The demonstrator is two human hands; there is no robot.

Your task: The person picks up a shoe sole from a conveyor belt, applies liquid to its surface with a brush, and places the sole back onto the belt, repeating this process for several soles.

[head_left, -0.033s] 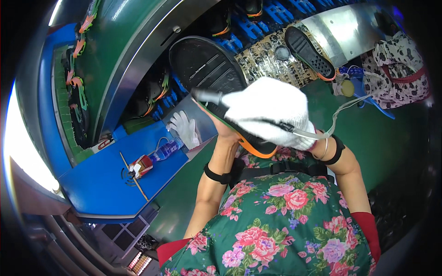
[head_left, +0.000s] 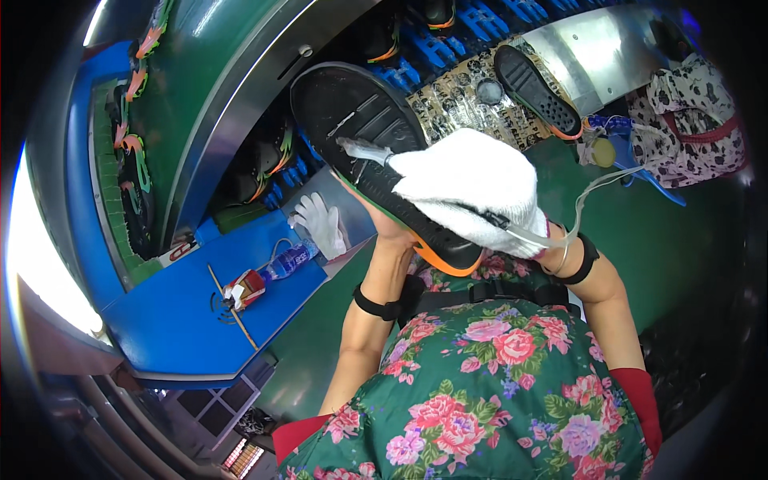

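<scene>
Tip of my brush-like tool (head_left: pixel 370 152) had moved up toward the sole's broad end since the earlier frame, my right hand (head_left: pixel 472 188) rising slightly with it. Black shoe sole (head_left: pixel 352 100) was held up in front of my floral apron (head_left: pixel 496 368), broad end away, orange end near me. Tool tip lay over the sole's middle; couldn't tell whether it touched. Right hand, in a white glove, was closed round the tool. Bare left hand (head_left: pixel 386 218) clasped the sole's left edge from below, partly hidden by it. Pale tube (head_left: pixel 579 210) ran from my right wrist toward a patterned cloth (head_left: pixel 692 120). Beyond: second sole (head_left: pixel 532 88), beside a small round dish (head_left: pixel 490 91). Left: blue worktop (head_left: pixel 176 328) with bottle (head_left: pixel 290 262), loose white glove (head_left: pixel 322 226), red box (head_left: pixel 250 284).
</scene>
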